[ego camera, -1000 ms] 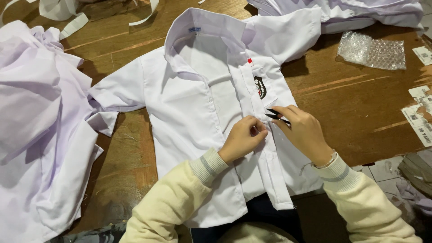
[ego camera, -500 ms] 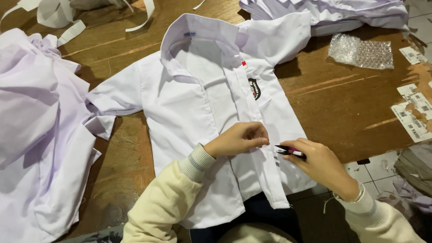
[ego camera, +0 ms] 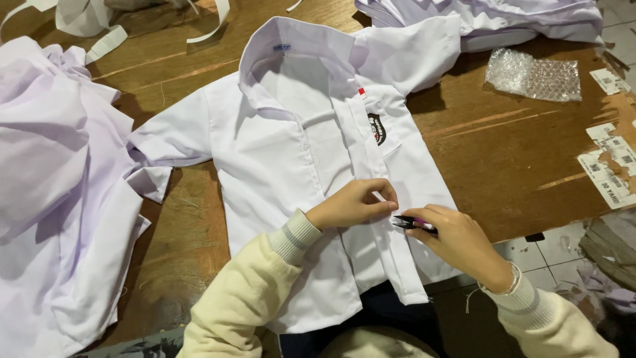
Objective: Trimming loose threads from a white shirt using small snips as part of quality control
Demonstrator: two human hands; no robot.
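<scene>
**Thread snips at the shirt placket**

At the far left a heap of white garments point(ego camera: 53, 199) spills over the brown wooden desk point(ego camera: 503, 152), leaving a bare strip of wood between it and the white shirt point(ego camera: 298, 152) spread flat, collar away from the person. The shirt's hem hangs over the near edge of the desk into the lap.

The left hand point(ego camera: 354, 204) rests on the front placket at mid-shirt, its fingers point(ego camera: 387, 199) pressed together and pinching the cloth there. Just to the right, the right hand point(ego camera: 460, 242) holds a small pair of thread snips point(ego camera: 411, 223), fingers closed round the handle, dark tips aimed at the pinched spot and almost touching the left fingertips.

The risk, as I judge it, lies in that closeness: a slip could nick the fabric or a fingertip, and a tug could drag the overhanging hem further off the edge.

To the right the wood is open up to a piece of bubble wrap point(ego camera: 533, 76) and some paper labels point(ego camera: 609, 166) at the desk's right edge; more folded white cloth point(ego camera: 490, 20) lies at the top.
</scene>
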